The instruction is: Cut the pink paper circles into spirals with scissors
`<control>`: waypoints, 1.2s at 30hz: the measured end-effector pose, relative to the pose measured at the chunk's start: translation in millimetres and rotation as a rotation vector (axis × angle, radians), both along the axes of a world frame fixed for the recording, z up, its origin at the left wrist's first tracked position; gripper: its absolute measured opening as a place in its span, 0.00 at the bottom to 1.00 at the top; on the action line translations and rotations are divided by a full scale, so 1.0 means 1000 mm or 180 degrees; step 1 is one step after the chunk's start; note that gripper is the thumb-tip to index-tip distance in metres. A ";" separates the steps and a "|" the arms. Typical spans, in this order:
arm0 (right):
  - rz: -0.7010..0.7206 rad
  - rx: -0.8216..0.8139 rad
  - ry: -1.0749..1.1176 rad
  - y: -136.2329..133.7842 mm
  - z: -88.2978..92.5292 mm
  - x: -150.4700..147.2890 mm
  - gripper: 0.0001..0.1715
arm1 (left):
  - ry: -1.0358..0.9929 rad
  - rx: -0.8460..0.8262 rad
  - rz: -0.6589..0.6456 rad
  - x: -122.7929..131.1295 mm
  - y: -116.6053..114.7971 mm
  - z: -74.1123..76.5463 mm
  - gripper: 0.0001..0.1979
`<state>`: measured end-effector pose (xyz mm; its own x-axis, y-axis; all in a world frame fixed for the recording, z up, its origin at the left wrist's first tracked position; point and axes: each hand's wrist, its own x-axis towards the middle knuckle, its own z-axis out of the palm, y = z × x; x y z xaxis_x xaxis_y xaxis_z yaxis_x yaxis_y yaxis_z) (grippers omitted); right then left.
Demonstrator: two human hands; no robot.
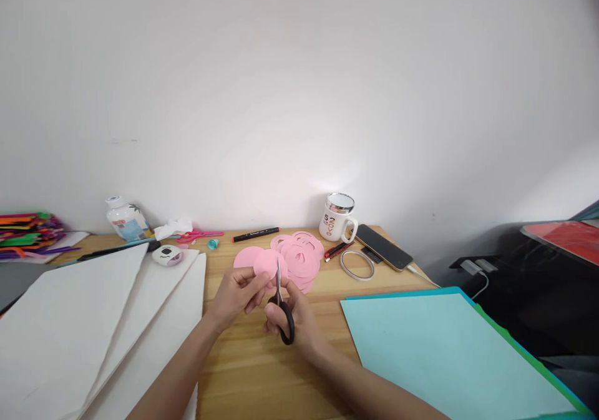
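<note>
As I follow head view remotely, left hand point(238, 296) pinches flat round pink paper disc point(267, 262) at its near edge; right hand point(298, 318) grasps black-handled metal scissors point(279, 293). Disc sits just beyond left fingertips, nearer left than right; scissors' long axis runs away from right fingers, across disc's right part.

One left hand point(231, 294) and one right hand point(299, 323); two pairs of scissors, one black-handled pair point(279, 295) and one pink pair point(200, 236); one mug point(329, 223); one phone point(384, 247); one bottle point(130, 221); one tape roll point(357, 277); one thick black marker point(256, 234); three large white sheets point(70, 326) showing. The pink paper pieces point(304, 263) overlap too much to count.
</note>
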<state>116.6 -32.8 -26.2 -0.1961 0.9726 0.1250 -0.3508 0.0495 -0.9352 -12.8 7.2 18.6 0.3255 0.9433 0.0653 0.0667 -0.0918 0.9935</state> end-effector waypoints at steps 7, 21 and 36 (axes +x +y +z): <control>-0.0051 0.0010 0.0077 0.001 0.007 0.000 0.27 | 0.0137 -0.0013 -0.0104 0.002 -0.003 0.002 0.19; -0.0114 -0.0045 -0.0128 0.002 0.005 0.004 0.28 | 0.0156 0.0064 0.0025 -0.001 0.000 -0.003 0.19; 0.0011 -0.0141 -0.0066 0.002 0.001 0.003 0.30 | -0.0247 0.0004 0.0203 -0.004 0.001 0.004 0.18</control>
